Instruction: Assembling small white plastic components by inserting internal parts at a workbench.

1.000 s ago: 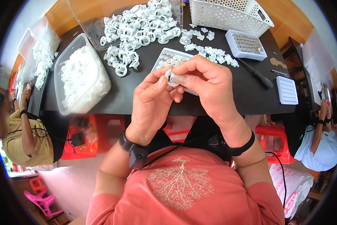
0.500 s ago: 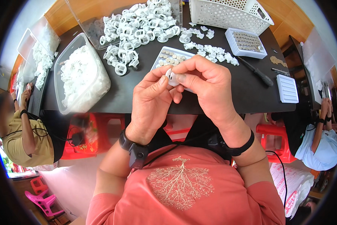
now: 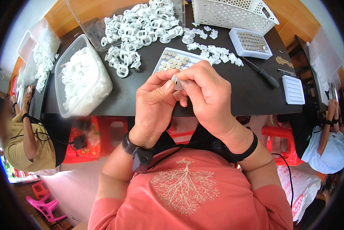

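Between my two hands, above the table's near edge, is a small white plastic part (image 3: 177,85) with a dark slot. My left hand (image 3: 153,96) pinches it between thumb and fingers. The fingertips of my right hand (image 3: 207,90) close on its other side, hiding part of it. Just beyond my hands lies a white tray (image 3: 194,57), partly covered by them. Several small round metal pieces (image 3: 174,60) sit in that tray.
White ring-shaped parts (image 3: 145,27) heap at the back, and small white pieces (image 3: 218,53) lie right of them. A clear tub (image 3: 107,86) stands left. Rightward are a screwdriver (image 3: 266,73), stacked trays (image 3: 252,43), another tray (image 3: 293,90) and a perforated basket (image 3: 233,17). Co-workers sit both sides.
My right hand has shifted slightly left and turned, its fingers drawing closer over the white part. My left hand stays nearly where it was, still pinching the part.
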Demonstrator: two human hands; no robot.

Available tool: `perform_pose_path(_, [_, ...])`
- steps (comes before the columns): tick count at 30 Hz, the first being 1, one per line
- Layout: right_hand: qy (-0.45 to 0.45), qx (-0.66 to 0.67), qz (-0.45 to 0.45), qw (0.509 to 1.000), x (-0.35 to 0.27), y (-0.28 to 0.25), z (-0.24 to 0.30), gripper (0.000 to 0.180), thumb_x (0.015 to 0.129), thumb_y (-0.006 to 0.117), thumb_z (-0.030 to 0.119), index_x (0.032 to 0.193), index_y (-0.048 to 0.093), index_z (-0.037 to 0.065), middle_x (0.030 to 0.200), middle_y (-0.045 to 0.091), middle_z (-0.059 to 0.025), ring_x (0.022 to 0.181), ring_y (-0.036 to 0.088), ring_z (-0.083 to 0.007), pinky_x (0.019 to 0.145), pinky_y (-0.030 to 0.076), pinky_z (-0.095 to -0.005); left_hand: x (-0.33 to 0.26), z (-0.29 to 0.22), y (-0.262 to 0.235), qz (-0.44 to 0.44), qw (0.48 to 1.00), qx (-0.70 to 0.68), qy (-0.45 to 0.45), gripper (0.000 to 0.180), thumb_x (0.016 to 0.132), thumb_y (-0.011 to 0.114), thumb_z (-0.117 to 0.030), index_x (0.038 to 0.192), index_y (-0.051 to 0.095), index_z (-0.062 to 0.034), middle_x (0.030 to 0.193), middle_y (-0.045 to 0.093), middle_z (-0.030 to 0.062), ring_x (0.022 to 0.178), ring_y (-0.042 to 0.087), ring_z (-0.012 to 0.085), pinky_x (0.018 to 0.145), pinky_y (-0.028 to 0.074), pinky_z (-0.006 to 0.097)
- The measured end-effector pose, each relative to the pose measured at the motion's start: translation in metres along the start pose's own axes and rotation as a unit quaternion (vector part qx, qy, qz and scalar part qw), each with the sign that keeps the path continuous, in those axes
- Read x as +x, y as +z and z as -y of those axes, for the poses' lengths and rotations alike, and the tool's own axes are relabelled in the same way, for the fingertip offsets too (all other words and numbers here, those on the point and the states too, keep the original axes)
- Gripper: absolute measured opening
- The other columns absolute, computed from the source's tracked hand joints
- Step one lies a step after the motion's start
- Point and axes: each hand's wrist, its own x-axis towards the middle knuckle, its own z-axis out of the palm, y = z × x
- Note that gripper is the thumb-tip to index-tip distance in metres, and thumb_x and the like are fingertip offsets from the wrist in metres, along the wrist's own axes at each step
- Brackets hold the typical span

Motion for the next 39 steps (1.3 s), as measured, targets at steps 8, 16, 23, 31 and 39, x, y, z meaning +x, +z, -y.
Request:
perform_pose_path(8, [0.096,0.133,0.007,0.986,0.0003,-0.0034,-0.0038,0.016,0.085,0.057,-0.012,0.091,0.063,0.001,0.084,0.06,-0.0092,0.062,0.064,-0.0176,0.055,0.05,-0.0303,0.0026,-0.0011,0.0009,0.01,0.999,-0.018,-0.027,0.029,0.098,0.062,-0.012,0.121,0.061,0.004,0.106,0.067,0.0151,0.089,0.066,0.024,0.07,0.055,0.036])
perform_pose_path(16, [0.171,0.234,0.005,0.957,0.0029,-0.0029,0.0019,0.013,0.088,0.054,-0.014,0.09,0.061,-0.003,0.084,0.061,-0.0075,0.059,0.062,-0.0109,0.051,0.05,-0.0261,0.0038,-0.0007,-0.0025,0.01,0.998,-0.043,-0.039,0.031,0.099,0.062,-0.014,0.123,0.058,0.0047,0.105,0.067,0.0155,0.087,0.068,0.025,0.068,0.055,0.036])
perform_pose_path(23, [0.205,0.27,-0.004,0.941,0.0027,-0.0023,0.0036,0.012,0.089,0.055,-0.014,0.09,0.062,-0.003,0.084,0.062,-0.0066,0.06,0.062,-0.0099,0.052,0.049,-0.0257,0.0052,-0.0008,-0.0003,0.012,0.999,-0.037,-0.038,0.032,0.099,0.062,-0.015,0.123,0.059,0.0046,0.105,0.067,0.0147,0.087,0.067,0.0245,0.069,0.055,0.035])
perform_pose_path(31, [0.165,0.211,-0.006,0.963,-0.0003,-0.0007,0.0039,0.014,0.088,0.056,-0.013,0.09,0.064,-0.001,0.083,0.062,-0.0065,0.059,0.061,-0.0102,0.052,0.049,-0.0256,0.0038,0.0,-0.0015,0.014,0.998,-0.041,-0.036,0.031,0.099,0.062,-0.015,0.123,0.06,0.0045,0.104,0.067,0.0145,0.088,0.067,0.0243,0.068,0.054,0.035])
perform_pose_path(39, [0.1,0.12,-0.009,0.988,-0.0034,-0.004,0.0012,0.016,0.087,0.055,-0.012,0.093,0.064,0.0,0.083,0.061,-0.006,0.061,0.063,-0.0111,0.052,0.048,-0.0268,0.0016,0.0026,0.0014,0.01,0.999,-0.022,-0.021,0.03,0.098,0.062,-0.012,0.122,0.06,0.005,0.105,0.067,0.0154,0.087,0.066,0.0262,0.069,0.055,0.037])
